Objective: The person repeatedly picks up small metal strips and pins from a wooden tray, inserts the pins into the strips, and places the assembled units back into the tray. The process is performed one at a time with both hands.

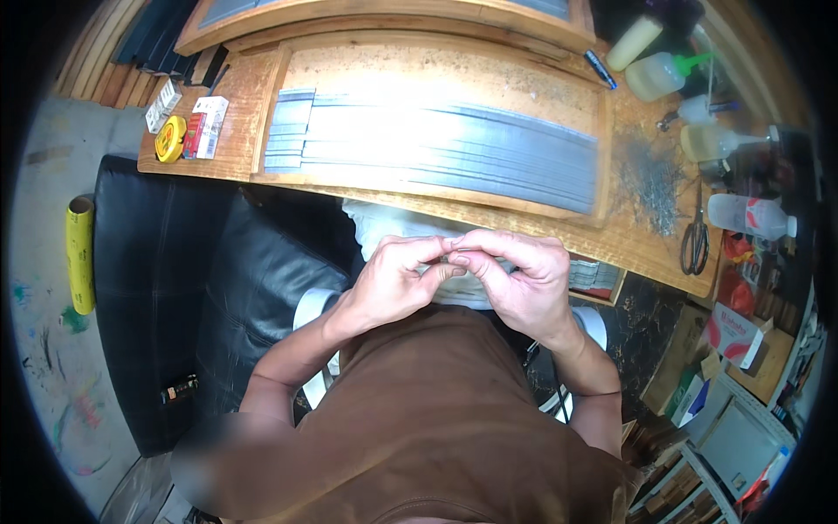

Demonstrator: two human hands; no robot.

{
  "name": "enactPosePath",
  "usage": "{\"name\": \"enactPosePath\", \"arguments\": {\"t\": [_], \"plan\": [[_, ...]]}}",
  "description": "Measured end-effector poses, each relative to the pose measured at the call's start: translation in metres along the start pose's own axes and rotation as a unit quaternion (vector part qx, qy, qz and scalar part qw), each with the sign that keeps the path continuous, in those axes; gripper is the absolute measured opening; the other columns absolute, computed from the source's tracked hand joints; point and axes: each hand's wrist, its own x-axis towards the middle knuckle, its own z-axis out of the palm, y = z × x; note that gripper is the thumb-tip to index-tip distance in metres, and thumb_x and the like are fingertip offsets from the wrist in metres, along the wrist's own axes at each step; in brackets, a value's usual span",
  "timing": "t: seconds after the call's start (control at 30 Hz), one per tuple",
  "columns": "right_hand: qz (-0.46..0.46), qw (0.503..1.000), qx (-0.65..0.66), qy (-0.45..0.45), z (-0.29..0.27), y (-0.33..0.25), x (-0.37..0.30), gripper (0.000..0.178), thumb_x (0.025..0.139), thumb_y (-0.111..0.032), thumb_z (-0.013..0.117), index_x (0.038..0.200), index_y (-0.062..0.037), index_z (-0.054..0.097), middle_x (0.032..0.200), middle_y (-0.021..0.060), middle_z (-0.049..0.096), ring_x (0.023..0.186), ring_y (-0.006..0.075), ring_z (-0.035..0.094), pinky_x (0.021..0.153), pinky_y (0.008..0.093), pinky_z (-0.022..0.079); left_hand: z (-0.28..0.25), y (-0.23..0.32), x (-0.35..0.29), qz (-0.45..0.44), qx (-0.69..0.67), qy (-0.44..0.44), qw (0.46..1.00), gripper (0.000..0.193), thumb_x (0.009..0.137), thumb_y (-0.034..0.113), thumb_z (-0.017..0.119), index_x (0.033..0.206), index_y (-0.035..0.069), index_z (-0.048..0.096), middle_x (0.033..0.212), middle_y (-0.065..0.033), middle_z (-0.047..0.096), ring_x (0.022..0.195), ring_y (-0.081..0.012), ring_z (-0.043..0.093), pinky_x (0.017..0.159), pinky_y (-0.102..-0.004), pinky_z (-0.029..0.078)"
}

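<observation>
My left hand [397, 284] and my right hand [530, 278] meet in front of my brown apron [454, 384], just off the near edge of the wooden table [410, 196]. Thumbs and forefingers of both are pinched together, tip to tip. Whatever lies between them is too small or too hidden to name. Beyond the hands, a shallow wooden tray [375, 63] on the table bears rows of flat grey metal strips [515, 157], with glare over their middle. A shorter stack of strips [288, 131] stands at the tray's left end.
To the right lie a heap of fine metal pieces [648, 188], black-handled scissors [696, 240] and several bottles, one with a green nozzle [659, 77]. A yellow tape measure [171, 138] and small boxes [209, 127] sit at left. A black leather seat [157, 288] is below them.
</observation>
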Motion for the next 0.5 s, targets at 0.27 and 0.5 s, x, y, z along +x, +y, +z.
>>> {"name": "enactPosePath", "arguments": {"t": [0.27, 0.5], "plan": [[-0.154, 0.984, -0.084, 0.034, -0.009, -0.02, 0.032, 0.025, 0.081, 0.004, 0.079, 0.105, -0.0039, 0.08, 0.101, 0.0097, 0.079, 0.107, 0.0263, 0.07, 0.093, 0.0352, 0.055, -0.015, 0.025, 0.038, 0.171, 0.017, 0.081, 0.982, 0.015, 0.088, -0.007, 0.071, 0.101, -0.003, 0.075, 0.089, -0.0179, 0.075, 0.077, -0.0268, 0.075, 0.069, -0.0307, 0.057], [-0.146, 0.983, -0.104, 0.042, -0.009, -0.013, 0.037, 0.022, 0.08, 0.003, 0.082, 0.1, -0.0061, 0.081, 0.087, 0.0038, 0.061, 0.089, 0.0194, 0.058, 0.075, 0.0325, 0.049, -0.014, 0.028, 0.042, 0.16, 0.046, 0.097, 0.981, 0.022, 0.086, -0.01, 0.07, 0.106, -0.003, 0.076, 0.1, -0.0185, 0.078, 0.091, -0.0263, 0.079, 0.082, -0.0329, 0.062]]}}
